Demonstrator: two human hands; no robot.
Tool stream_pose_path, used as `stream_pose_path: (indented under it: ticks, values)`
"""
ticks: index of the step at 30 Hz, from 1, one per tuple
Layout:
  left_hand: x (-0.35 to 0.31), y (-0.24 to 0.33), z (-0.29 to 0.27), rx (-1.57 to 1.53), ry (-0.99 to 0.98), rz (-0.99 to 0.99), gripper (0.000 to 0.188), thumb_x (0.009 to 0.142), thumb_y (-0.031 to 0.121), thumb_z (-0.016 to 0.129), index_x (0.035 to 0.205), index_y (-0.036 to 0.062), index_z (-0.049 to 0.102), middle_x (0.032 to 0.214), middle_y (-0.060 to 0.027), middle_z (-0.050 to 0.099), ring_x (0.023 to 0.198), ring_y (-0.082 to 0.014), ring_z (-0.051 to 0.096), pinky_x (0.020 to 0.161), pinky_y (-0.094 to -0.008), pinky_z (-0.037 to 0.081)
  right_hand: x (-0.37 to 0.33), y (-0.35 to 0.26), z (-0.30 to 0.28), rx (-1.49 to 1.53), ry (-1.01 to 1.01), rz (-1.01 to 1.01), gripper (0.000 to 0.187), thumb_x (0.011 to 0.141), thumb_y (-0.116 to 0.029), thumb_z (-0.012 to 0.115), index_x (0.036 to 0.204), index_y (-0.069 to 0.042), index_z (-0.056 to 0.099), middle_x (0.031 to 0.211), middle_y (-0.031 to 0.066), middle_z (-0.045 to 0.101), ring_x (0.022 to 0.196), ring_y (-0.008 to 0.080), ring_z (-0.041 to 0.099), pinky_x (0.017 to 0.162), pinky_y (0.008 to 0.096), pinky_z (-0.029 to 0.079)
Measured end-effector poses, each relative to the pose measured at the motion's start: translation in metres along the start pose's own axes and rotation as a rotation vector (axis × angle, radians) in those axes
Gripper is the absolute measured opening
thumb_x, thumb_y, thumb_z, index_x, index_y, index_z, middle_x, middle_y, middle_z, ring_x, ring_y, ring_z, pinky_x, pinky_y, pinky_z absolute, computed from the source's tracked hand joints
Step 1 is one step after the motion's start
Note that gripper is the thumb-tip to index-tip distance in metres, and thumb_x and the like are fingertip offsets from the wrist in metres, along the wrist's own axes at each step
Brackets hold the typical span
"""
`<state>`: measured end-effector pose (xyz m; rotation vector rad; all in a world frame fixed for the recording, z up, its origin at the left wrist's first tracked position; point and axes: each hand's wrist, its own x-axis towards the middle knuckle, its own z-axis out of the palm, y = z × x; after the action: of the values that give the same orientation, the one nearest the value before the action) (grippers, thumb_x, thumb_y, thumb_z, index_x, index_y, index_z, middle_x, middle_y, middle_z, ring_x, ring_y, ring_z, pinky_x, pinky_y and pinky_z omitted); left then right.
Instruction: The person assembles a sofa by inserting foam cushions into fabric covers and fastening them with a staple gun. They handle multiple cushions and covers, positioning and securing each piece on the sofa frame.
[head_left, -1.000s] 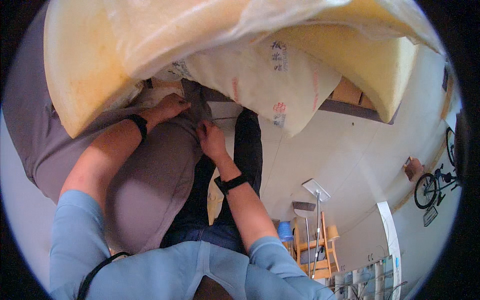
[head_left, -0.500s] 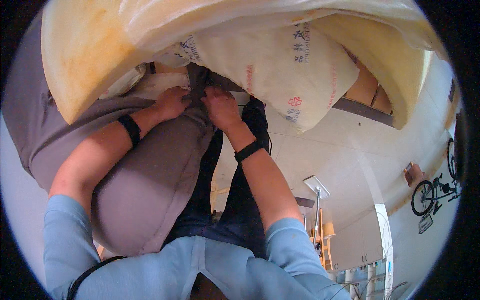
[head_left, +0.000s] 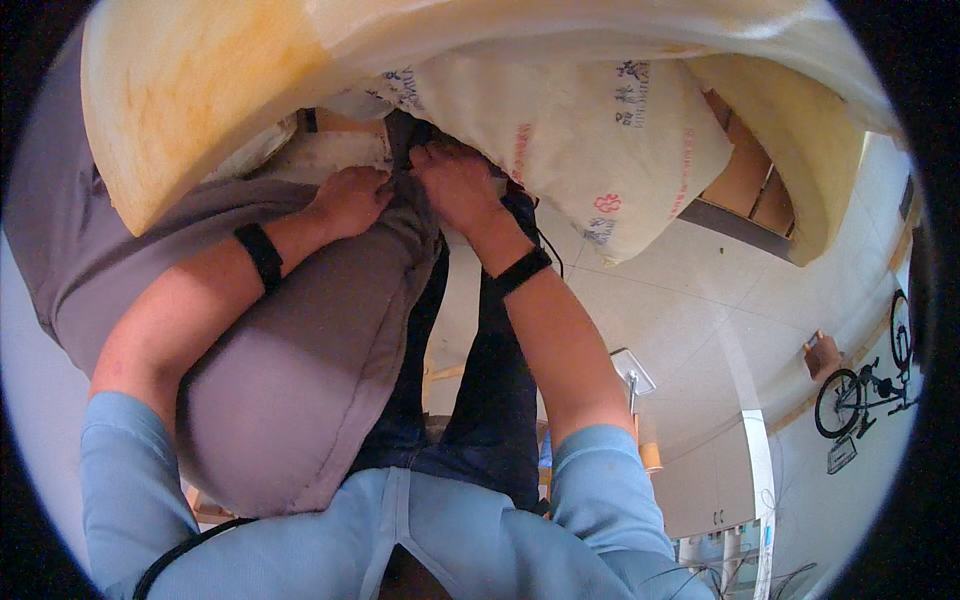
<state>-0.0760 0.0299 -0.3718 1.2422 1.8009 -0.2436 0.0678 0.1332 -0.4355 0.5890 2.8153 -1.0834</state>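
Observation:
A large grey-brown upholstery cover [head_left: 290, 390] is draped over a bulky form at left. My left hand [head_left: 355, 200] is closed on the cover's bunched edge, knuckles up. Just right of it, my right hand [head_left: 458, 188] has its fingers curled round the same dark fabric. The fingertips of both are partly hidden in the folds. Over my hands arches a thick yellowed foam piece [head_left: 200, 110] under a translucent film. A cream cloth-covered cushion [head_left: 560, 140] with blue and red print hangs beneath the foam, right of my right hand.
Wooden frame boards [head_left: 740, 165] show under the foam at right. On the pale tiled floor are a flat mop [head_left: 632, 372], a bicycle [head_left: 850, 400] and a small brownish box [head_left: 822, 355]. A white cabinet [head_left: 700, 480] stands at lower right.
My right hand has shifted slightly up and right, its forearm swinging right. My left hand has moved slightly right. The cover's bunched edge between them has moved right a little.

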Motion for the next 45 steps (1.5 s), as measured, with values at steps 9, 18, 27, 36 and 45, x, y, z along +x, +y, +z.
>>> stream_pose_path:
  ticks: [9, 18, 27, 36, 45]
  values:
    - [-0.001, 0.003, 0.000, 0.055, -0.013, 0.023, 0.026, 0.083, 0.021, 0.050, 0.096, 0.0011, 0.059, 0.092, -0.0197, 0.061, 0.089, -0.0372, 0.058, 0.081, -0.0468, 0.046, 0.015, -0.001, -0.007, -0.130, -0.001, -0.245, 0.017, 0.076, -0.016, 0.051, 0.088, -0.007, 0.058, 0.089, 0.0075, 0.060, 0.091, 0.0235, 0.058, 0.078, 0.0340, 0.049]
    - [-0.003, 0.014, -0.007, 0.090, -0.036, -0.004, 0.022, 0.079, 0.015, 0.050, 0.090, -0.0017, 0.058, 0.088, -0.0221, 0.061, 0.086, -0.0376, 0.058, 0.080, -0.0460, 0.046, 0.024, 0.001, -0.013, -0.138, -0.101, -0.309, 0.017, 0.077, -0.014, 0.050, 0.089, -0.007, 0.059, 0.091, 0.0084, 0.060, 0.093, 0.0235, 0.056, 0.081, 0.0319, 0.047]
    - [-0.001, 0.011, -0.002, 0.098, -0.082, 0.003, 0.025, 0.077, 0.012, 0.052, 0.094, -0.0052, 0.058, 0.092, -0.0266, 0.058, 0.089, -0.0413, 0.055, 0.083, -0.0494, 0.043, 0.029, 0.000, -0.020, -0.187, -0.130, -0.346, 0.014, 0.078, -0.013, 0.050, 0.087, -0.006, 0.059, 0.091, 0.0093, 0.060, 0.092, 0.0237, 0.056, 0.084, 0.0318, 0.045]
    - [-0.001, 0.006, 0.006, 0.140, -0.106, -0.032, 0.027, 0.077, 0.011, 0.049, 0.099, -0.0017, 0.059, 0.105, -0.0222, 0.055, 0.102, -0.0370, 0.052, 0.089, -0.0463, 0.042, 0.027, -0.001, -0.021, -0.242, -0.152, -0.398, 0.014, 0.076, -0.012, 0.051, 0.088, -0.006, 0.059, 0.091, 0.0088, 0.060, 0.093, 0.0231, 0.056, 0.084, 0.0312, 0.045]
    - [-0.002, 0.016, -0.001, 0.122, -0.092, -0.097, 0.029, 0.076, 0.011, 0.048, 0.100, -0.0023, 0.057, 0.108, -0.0227, 0.054, 0.104, -0.0377, 0.050, 0.091, -0.0480, 0.040, 0.030, 0.002, -0.006, -0.179, -0.010, -0.301, 0.014, 0.076, -0.012, 0.052, 0.084, -0.006, 0.061, 0.087, 0.0083, 0.061, 0.094, 0.0224, 0.056, 0.084, 0.0319, 0.044]
